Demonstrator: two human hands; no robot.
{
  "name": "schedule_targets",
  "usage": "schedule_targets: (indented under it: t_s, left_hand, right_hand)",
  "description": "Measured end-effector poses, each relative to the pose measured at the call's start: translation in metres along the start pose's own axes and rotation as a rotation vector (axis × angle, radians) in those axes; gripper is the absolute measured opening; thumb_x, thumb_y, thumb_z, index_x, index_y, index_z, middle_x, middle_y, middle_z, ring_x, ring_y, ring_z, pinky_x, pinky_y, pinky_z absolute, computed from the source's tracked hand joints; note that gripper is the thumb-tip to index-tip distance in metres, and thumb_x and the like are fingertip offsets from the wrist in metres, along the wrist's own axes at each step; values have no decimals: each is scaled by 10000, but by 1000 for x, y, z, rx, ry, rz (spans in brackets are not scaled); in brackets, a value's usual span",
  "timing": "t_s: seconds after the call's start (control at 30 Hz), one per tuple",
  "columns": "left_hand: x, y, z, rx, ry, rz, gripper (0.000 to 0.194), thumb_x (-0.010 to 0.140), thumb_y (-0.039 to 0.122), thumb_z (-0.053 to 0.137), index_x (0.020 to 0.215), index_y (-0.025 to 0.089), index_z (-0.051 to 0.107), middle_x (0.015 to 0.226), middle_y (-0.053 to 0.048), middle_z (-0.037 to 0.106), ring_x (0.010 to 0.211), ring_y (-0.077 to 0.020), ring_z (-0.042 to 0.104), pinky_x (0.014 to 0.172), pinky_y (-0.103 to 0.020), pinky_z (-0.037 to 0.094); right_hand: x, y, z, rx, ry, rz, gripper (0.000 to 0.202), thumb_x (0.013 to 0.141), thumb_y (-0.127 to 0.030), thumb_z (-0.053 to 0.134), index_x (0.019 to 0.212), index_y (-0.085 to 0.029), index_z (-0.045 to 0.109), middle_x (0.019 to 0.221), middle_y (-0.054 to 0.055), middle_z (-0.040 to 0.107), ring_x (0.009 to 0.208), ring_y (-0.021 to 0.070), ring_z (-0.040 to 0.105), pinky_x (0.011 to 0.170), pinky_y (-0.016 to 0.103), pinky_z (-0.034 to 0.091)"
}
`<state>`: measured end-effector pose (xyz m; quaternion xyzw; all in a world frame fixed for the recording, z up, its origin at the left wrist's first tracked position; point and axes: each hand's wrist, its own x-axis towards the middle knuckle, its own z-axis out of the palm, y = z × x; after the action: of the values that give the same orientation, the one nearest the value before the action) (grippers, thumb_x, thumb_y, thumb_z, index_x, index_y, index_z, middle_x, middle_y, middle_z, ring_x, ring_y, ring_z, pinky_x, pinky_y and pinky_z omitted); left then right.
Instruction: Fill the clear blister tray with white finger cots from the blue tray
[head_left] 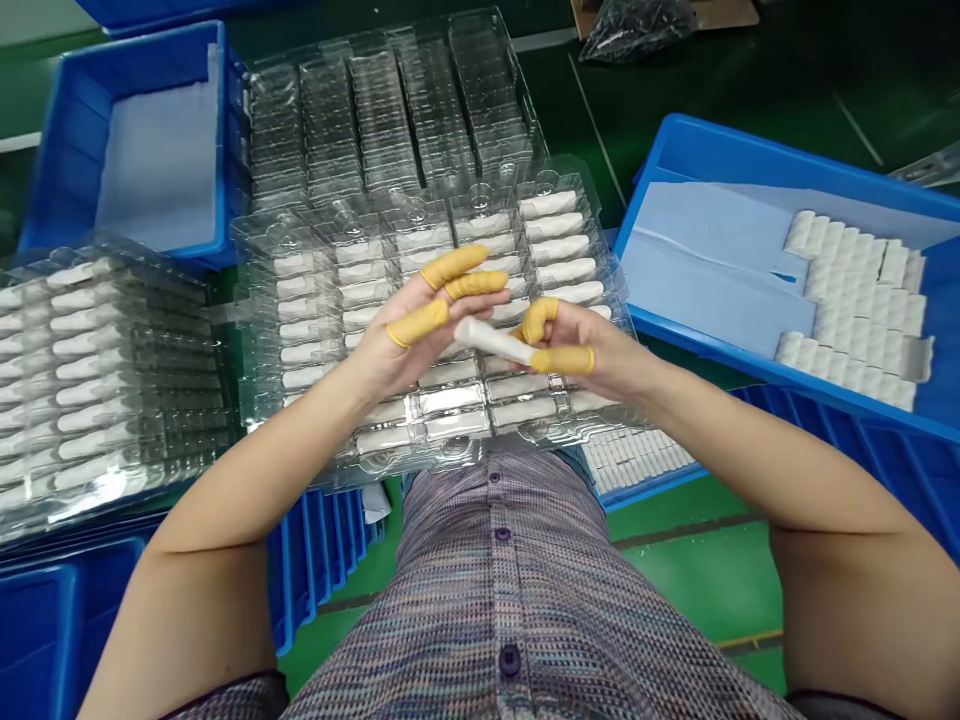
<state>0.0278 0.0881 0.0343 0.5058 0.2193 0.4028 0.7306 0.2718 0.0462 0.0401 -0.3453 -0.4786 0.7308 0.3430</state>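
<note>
Between my two hands is a slim white piece [495,342], lying tilted above a clear plastic tray [266,235]. My right hand [574,345], with yellow finger covers, pinches its right end between thumb and forefinger. My left hand [427,320], also in yellow finger covers, has its fingers stretched out and apart, close to the piece's left end; whether it touches the piece is unclear. Rows of similar white pieces [559,248] fill compartments of the tray below my hands.
Stacked filled trays [90,380] stand at the left. Behind is a stack of clear trays [375,120]. A blue bin [225,150] with a pale sheet is at the back left. Another blue bin [720,140] at the right holds white pieces [855,310]. Dark plastic bag [637,30] lies at the top.
</note>
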Motion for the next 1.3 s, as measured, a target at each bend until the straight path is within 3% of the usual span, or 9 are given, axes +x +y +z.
schedule_targets:
  t_s: [0.33,0.5,0.63,0.73,0.8,0.87,0.93,1.1,1.3]
  left_hand:
    - [-1,-3,4,445,-255,82,325,1018,344,675,1320,235,725,1246,-109,781,1181,-225,733,1051,-361,592]
    - [-7,5,14,869,-607,150,211,1023,256,648,1191,266,775,1155,-74,786,1084,-185,745,960,-280,594]
    - [-5,3,-9,1244,-615,252,320,1033,306,626,1340,338,711,1381,-48,733,1338,-270,659,1264,-474,421]
    - [0,1,-33,1597,-492,212,494,1051,372,579,1533,264,556,1630,-135,538,1546,-388,463,1332,-635,263]
    - [3,-2,-45,1713,-468,153,588,1067,364,522,1633,253,407,1728,-168,386,1605,-413,363,1324,-647,284]
    - [4,-6,-53,1726,-481,156,681,1062,345,499,1691,363,238,1755,-129,344,1619,-403,342,1315,-643,321]
    - [4,-9,-56,1705,-477,174,750,1043,346,504,1691,468,146,1755,-85,351,1605,-409,368,1304,-661,342]
    - [3,-12,-66,1683,-462,163,786,994,382,520,1678,517,156,1678,-88,456,1530,-470,460,1224,-739,422]
    - [3,-13,-77,1631,-461,135,860,914,384,572,1653,588,182,1739,43,381,1523,-494,455,1258,-761,376]
  right_hand:
    - [-50,5,5,-1427,-136,-205,143,815,-188,673,950,-211,712,908,94,759,917,282,639,841,398,430]
    - [-32,6,22,-1564,-292,-159,116,927,-155,639,920,-176,752,904,114,777,1007,307,649,851,427,425]
    - [-26,-3,-6,-1290,-376,-284,154,981,-150,634,967,-211,775,998,68,811,1052,250,678,933,400,481]
    - [-45,-13,-70,-965,-104,-370,157,1032,-307,623,1070,-243,762,1133,43,806,1072,192,712,978,334,529]
    - [-74,-19,-129,-943,393,-247,203,1028,-351,616,1128,-231,747,1219,60,785,1106,206,723,998,335,542]
    - [-112,-23,-188,-1027,884,103,283,980,-246,636,1242,-165,709,1294,116,759,1149,229,721,1002,328,546]
    - [-152,-24,-235,-1186,1132,699,472,954,-230,665,1415,-137,627,1419,155,700,1267,259,678,1065,338,519]
    - [-213,-8,-287,-1045,1141,1187,395,800,-163,802,1159,-10,737,1042,263,784,1072,374,734,888,415,571]
    - [-222,14,-298,-868,1129,1220,285,820,-144,794,1072,-28,730,743,162,738,771,292,732,732,383,583]
